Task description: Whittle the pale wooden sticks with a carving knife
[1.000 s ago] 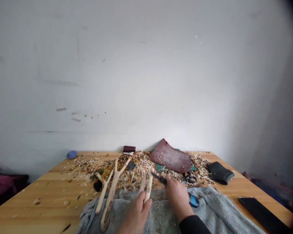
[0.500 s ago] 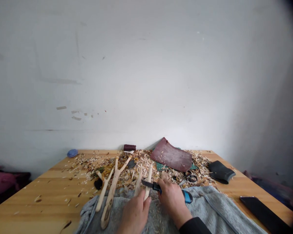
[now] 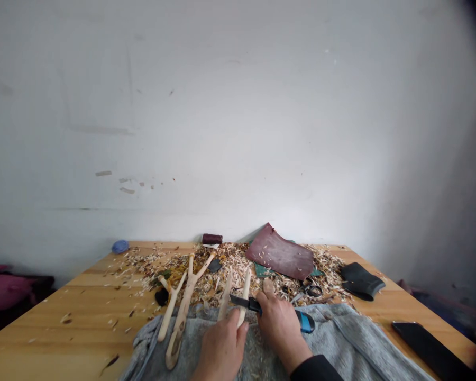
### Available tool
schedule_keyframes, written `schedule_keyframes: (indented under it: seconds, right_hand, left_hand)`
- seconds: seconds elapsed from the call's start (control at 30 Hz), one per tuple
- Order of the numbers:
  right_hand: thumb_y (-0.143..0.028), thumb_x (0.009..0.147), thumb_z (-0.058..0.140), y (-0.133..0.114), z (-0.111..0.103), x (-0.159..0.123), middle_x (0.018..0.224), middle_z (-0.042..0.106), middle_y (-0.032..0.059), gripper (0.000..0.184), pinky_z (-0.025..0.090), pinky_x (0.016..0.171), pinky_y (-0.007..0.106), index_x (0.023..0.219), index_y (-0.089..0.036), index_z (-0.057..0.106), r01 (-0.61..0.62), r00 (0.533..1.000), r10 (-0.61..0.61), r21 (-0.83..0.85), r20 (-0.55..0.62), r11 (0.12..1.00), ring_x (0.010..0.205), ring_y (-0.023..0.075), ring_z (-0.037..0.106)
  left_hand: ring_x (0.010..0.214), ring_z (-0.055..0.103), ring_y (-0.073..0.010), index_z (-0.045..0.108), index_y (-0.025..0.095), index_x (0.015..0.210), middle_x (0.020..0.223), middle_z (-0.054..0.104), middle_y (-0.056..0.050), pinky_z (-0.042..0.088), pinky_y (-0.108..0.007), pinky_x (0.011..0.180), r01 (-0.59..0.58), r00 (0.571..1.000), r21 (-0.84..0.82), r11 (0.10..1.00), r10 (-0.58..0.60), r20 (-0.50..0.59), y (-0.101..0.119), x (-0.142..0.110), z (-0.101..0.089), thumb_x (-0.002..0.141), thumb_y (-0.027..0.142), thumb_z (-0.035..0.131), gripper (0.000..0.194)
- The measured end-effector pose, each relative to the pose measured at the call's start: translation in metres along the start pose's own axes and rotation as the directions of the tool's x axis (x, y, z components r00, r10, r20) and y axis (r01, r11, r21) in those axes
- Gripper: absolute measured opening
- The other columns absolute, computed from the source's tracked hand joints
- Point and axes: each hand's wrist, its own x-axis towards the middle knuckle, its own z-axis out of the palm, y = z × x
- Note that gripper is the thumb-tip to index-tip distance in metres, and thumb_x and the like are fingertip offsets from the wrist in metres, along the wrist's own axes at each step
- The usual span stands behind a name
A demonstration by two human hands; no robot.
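Note:
My left hand (image 3: 221,350) is shut around the lower part of a pale peeled forked stick (image 3: 245,293), whose two prongs rise above my fingers. My right hand (image 3: 280,330) grips a carving knife (image 3: 275,310) with a blue and black handle. Its dark blade (image 3: 240,301) points left and reaches the stick's prongs, while my right thumb stands up behind it. A longer forked wooden branch (image 3: 182,309) with a hollowed lower end lies to the left, on a grey fleece cloth (image 3: 365,341).
Wood shavings (image 3: 232,264) cover the back of the wooden table (image 3: 63,323). On or around them are a maroon leather piece (image 3: 280,254), a green mat (image 3: 262,271), scissors (image 3: 313,290), a black rubber sleeve (image 3: 360,281), a dark spool (image 3: 212,239) and a black phone (image 3: 428,349).
Since a second ago, my right hand has risen and turned the knife level, bringing its blade to the stick. Between the last two views, my hands barely move.

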Motion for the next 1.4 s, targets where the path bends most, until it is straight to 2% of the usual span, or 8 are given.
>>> schedule_keyframes:
  seconds: [0.17, 0.27, 0.33, 0.43, 0.53, 0.73, 1.27, 1.4]
  right_hand:
    - [-0.009, 0.089, 0.040, -0.001, 0.004, 0.003, 0.137, 0.058, 0.0153, 0.036, 0.048, 0.073, 0.028, 0.107, -0.023, 0.067, -0.016, 1.000, 0.016, -0.024, -0.005, 1.000, 0.091, 0.0208, 0.071]
    - [-0.009, 0.090, 0.040, 0.014, 0.006, 0.009, 0.120, 0.068, 0.0124, 0.037, 0.047, 0.073, 0.026, 0.112, -0.023, 0.066, -0.069, 0.998, 0.068, -0.018, -0.014, 0.997, 0.092, 0.0198, 0.071]
    - [-0.009, 0.092, 0.038, 0.032, 0.005, 0.013, 0.098, 0.075, 0.0083, 0.037, 0.046, 0.069, 0.027, 0.112, -0.024, 0.065, -0.183, 0.983, 0.183, -0.008, -0.011, 0.983, 0.086, 0.0204, 0.072]
    - [-0.018, 0.094, 0.042, 0.053, 0.004, 0.015, 0.095, 0.075, 0.0094, 0.026, 0.045, 0.066, 0.029, 0.105, -0.021, 0.066, -0.307, 0.951, 0.306, -0.011, -0.044, 0.952, 0.083, 0.0233, 0.072]
    - [-0.025, 0.093, 0.050, 0.048, 0.002, 0.012, 0.095, 0.075, 0.0081, 0.019, 0.043, 0.066, 0.027, 0.103, -0.023, 0.065, -0.232, 0.970, 0.233, 0.022, -0.066, 0.972, 0.084, 0.0215, 0.071]
    - [-0.020, 0.087, 0.053, 0.007, -0.003, 0.002, 0.103, 0.072, 0.0066, 0.023, 0.041, 0.068, 0.024, 0.105, -0.025, 0.067, -0.022, 0.999, 0.024, 0.083, -0.027, 0.996, 0.087, 0.0190, 0.070]
    - [-0.018, 0.087, 0.052, 0.005, -0.002, 0.001, 0.099, 0.073, 0.0072, 0.025, 0.043, 0.071, 0.026, 0.105, -0.024, 0.068, -0.012, 1.000, 0.013, 0.121, -0.010, 0.993, 0.087, 0.0210, 0.070]
    - [-0.012, 0.085, 0.051, 0.005, 0.003, 0.005, 0.099, 0.072, 0.0065, 0.029, 0.043, 0.071, 0.026, 0.104, -0.025, 0.068, -0.032, 0.999, 0.035, 0.092, -0.027, 0.995, 0.089, 0.0208, 0.070]
  left_hand:
    - [0.093, 0.072, -0.0222, 0.062, 0.022, 0.105, 0.096, 0.076, -0.007, 0.043, -0.027, 0.071, -0.006, 1.000, -0.028, 1.000, 0.006, 0.000, -0.003, 0.001, 0.003, 0.098, 0.030, 0.041, 0.024]
    - [0.089, 0.071, -0.0187, 0.063, 0.023, 0.097, 0.091, 0.076, -0.004, 0.041, -0.025, 0.069, -0.011, 1.000, -0.094, 0.996, 0.011, -0.004, -0.006, 0.002, 0.003, 0.097, 0.030, 0.043, 0.021]
    - [0.085, 0.070, -0.0155, 0.062, 0.023, 0.092, 0.088, 0.075, -0.002, 0.040, -0.023, 0.068, -0.019, 1.000, -0.140, 0.990, 0.019, -0.001, -0.007, 0.003, 0.003, 0.097, 0.029, 0.043, 0.021]
    - [0.082, 0.069, -0.0139, 0.061, 0.023, 0.090, 0.087, 0.075, -0.001, 0.038, -0.022, 0.066, -0.010, 1.000, -0.165, 0.986, 0.010, 0.001, -0.008, 0.004, 0.003, 0.096, 0.029, 0.042, 0.020]
    - [0.081, 0.068, -0.0144, 0.061, 0.023, 0.090, 0.085, 0.074, -0.001, 0.037, -0.022, 0.065, -0.008, 1.000, -0.170, 0.985, 0.006, -0.010, -0.009, 0.004, 0.003, 0.096, 0.029, 0.042, 0.021]
    - [0.081, 0.067, -0.0138, 0.061, 0.024, 0.088, 0.084, 0.073, 0.000, 0.037, -0.022, 0.066, -0.019, 1.000, -0.205, 0.979, 0.015, -0.023, -0.010, 0.004, 0.005, 0.095, 0.029, 0.043, 0.021]
    - [0.071, 0.060, -0.0120, 0.056, 0.022, 0.079, 0.074, 0.067, 0.002, 0.034, -0.021, 0.062, -0.067, 0.998, -0.312, 0.948, 0.060, -0.032, -0.007, 0.004, 0.007, 0.093, 0.026, 0.043, 0.020]
    - [0.064, 0.057, -0.0121, 0.055, 0.023, 0.078, 0.066, 0.062, 0.003, 0.036, -0.021, 0.060, -0.026, 0.998, -0.378, 0.926, 0.043, 0.035, -0.003, 0.002, 0.005, 0.094, 0.031, 0.039, 0.024]
